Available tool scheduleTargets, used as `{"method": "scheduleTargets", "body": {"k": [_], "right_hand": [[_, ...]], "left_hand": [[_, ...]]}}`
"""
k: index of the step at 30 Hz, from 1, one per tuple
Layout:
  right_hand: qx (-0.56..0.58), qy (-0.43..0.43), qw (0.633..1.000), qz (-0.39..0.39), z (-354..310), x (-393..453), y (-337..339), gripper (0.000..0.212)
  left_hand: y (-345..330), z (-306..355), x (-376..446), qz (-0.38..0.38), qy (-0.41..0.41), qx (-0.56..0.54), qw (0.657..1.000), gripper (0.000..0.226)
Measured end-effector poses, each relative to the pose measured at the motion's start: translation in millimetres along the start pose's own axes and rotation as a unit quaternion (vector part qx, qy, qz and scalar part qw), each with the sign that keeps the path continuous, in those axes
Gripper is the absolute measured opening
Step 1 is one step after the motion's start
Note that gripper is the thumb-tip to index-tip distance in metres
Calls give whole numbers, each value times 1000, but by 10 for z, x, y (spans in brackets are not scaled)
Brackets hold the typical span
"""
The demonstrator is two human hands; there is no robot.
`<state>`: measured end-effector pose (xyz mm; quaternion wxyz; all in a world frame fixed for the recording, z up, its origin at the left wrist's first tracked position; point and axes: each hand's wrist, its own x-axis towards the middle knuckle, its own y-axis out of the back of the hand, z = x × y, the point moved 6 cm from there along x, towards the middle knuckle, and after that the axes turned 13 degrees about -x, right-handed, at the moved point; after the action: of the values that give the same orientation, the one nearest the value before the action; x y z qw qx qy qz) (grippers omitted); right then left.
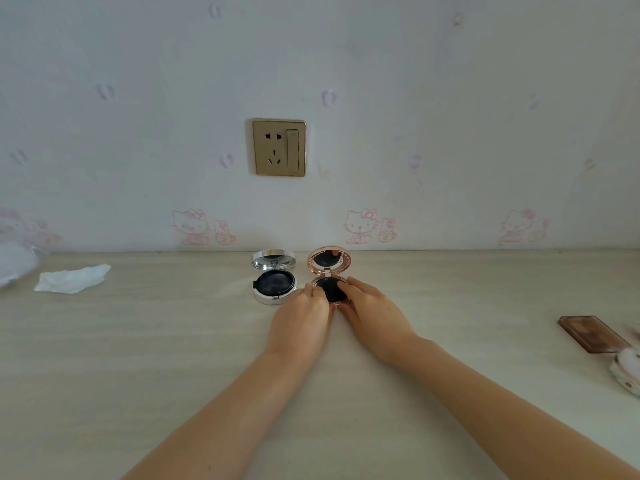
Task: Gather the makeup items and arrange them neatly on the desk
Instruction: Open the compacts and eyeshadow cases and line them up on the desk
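At bench [138,341] back: silver compact [274,279] placed, open; rose compact [329,274] beside it, pinched by left hand [300,323] and right hand [375,318] fingers. Palette [593,333] far right, not yet gathered.

The left hand [300,317] and right hand [372,315] cover the near rim of the rose-gold compact [329,277], so their grip stays unclear. At the desk's [173,341] right edge, a white furry item [628,370] is cut off and overlaps the brown palette [588,334]. A blurred white bundle [15,261] leaves the left edge.
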<state>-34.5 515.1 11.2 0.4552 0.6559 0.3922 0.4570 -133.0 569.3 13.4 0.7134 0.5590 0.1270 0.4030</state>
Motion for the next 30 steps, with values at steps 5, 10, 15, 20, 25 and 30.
{"method": "scheduleTargets", "body": {"k": [5,10,15,20,25,30], "right_hand": [[-3,-2,1000,-2,14,46,-8,36],[-4,-1,1000,3,20,68,-9,37],[-12,6,1000,0,14,80,-16,40],[0,-3,1000,-6,38,-7,28,47],[-39,-14,999,-30,113,-233,90,55],[-90,-22,996,-18,329,-672,324,53]], "left_hand": [[-11,6,56,4,-3,0,1000,25],[-58,23,92,9,-14,7,1000,31],[-57,33,98,22,-18,8,1000,32],[-4,38,34,51,-34,-20,998,40],[67,201,-204,46,-51,-26,997,44],[104,570,-516,35,-94,-44,994,39]]}}
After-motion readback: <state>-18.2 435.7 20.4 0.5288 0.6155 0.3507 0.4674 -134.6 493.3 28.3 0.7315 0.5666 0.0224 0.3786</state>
